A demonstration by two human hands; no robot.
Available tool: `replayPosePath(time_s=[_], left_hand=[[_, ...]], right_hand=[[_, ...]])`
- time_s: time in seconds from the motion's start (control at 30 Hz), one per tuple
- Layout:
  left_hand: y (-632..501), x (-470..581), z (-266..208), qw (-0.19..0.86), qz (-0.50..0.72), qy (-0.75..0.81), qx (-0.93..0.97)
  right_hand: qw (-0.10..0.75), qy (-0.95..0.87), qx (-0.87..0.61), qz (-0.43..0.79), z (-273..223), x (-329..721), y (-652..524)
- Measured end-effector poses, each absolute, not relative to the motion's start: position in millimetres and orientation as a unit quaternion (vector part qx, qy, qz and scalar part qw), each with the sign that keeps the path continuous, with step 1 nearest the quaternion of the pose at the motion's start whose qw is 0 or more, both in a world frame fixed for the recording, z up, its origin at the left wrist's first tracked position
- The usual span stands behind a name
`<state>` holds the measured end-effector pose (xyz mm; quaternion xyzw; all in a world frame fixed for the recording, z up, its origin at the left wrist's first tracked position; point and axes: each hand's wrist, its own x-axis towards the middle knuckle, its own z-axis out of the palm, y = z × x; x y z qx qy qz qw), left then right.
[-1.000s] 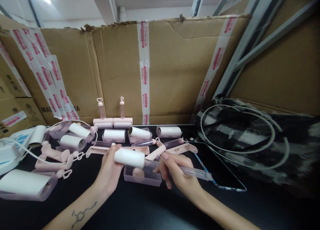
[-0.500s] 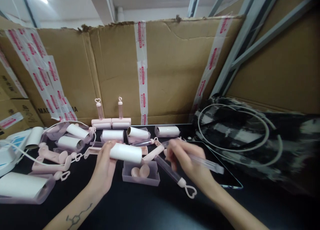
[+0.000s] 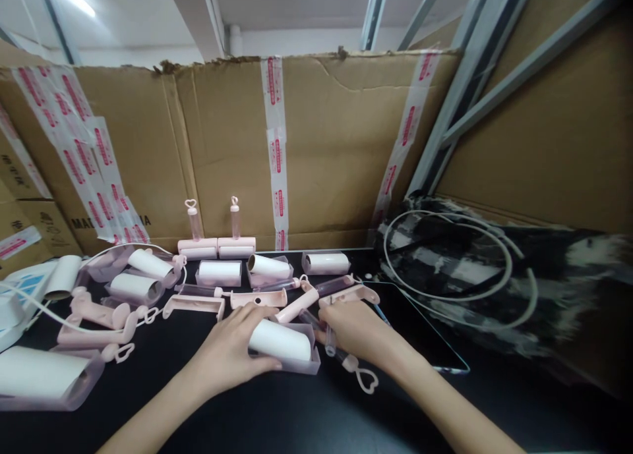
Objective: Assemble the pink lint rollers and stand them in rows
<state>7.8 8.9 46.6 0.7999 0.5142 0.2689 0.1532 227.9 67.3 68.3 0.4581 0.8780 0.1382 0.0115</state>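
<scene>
A white lint roller refill (image 3: 281,340) lies in a translucent pinkish tray (image 3: 301,367) in front of me. My left hand (image 3: 236,345) is closed round the left end of the roll and tray, thumb along the front. Farther right, my right hand (image 3: 353,325) is closed on a clear plastic tube (image 3: 330,342) that points down from its fingers. Beneath that hand lies a clear handle with a pink heart loop (image 3: 366,380). A pink roller frame (image 3: 349,296) is just behind the right hand, and another pink frame (image 3: 258,299) sits behind the tray.
Several trays with white rolls (image 3: 220,272) line the back. Two assembled lint rollers (image 3: 236,246) stand against the cardboard wall (image 3: 321,144). Pink frames (image 3: 93,335) and a big tray with a roll (image 3: 44,375) lie left. A dark tablet (image 3: 425,329) and coiled white cable (image 3: 509,263) are at right.
My left hand has lowered the white roll into the tray, covering the two round pink pieces inside. My right hand has moved slightly down and left, and its clear tube now points downward.
</scene>
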Motion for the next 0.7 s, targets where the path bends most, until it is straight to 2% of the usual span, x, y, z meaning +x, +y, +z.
replayPosePath(time_s=[0.1,0.2,0.3,0.37,0.47,0.57,0.63,0.7], left_hand=[[14.1,3.5,45.3,0.142,0.261,0.522,0.8],[24.8,-1.6,37.6,0.114,0.28,0.539,0.786],[29.1,-10.6,35.6,0.067,0.324,0.553,0.765],[24.0,-19.4,44.6,0.088,0.352,0.522,0.772],[8.8,-26.9,69.8,0.229,0.377,0.432,0.787],[-3.4,-13.9,86.8,0.32,0.408,0.404,0.754],[-5.8,2.8,86.0,0.278,0.414,0.475,0.725],[-5.4,16.5,78.0,0.18,0.433,0.541,0.698]], right_hand=[[-0.027,0.87,0.463,0.167,75.2,232.1,67.7],[-0.148,0.843,0.479,0.197,85.5,238.6,67.1],[-0.307,0.83,0.447,0.13,90.3,239.7,62.6],[-0.371,0.843,0.385,0.058,89.8,236.0,57.3],[-0.375,0.88,0.29,0.036,84.9,224.9,48.6],[-0.383,0.883,0.234,0.136,74.8,211.1,42.5],[-0.379,0.876,0.22,0.201,66.6,203.0,39.9],[-0.36,0.876,0.222,0.232,60.2,197.1,36.9]])
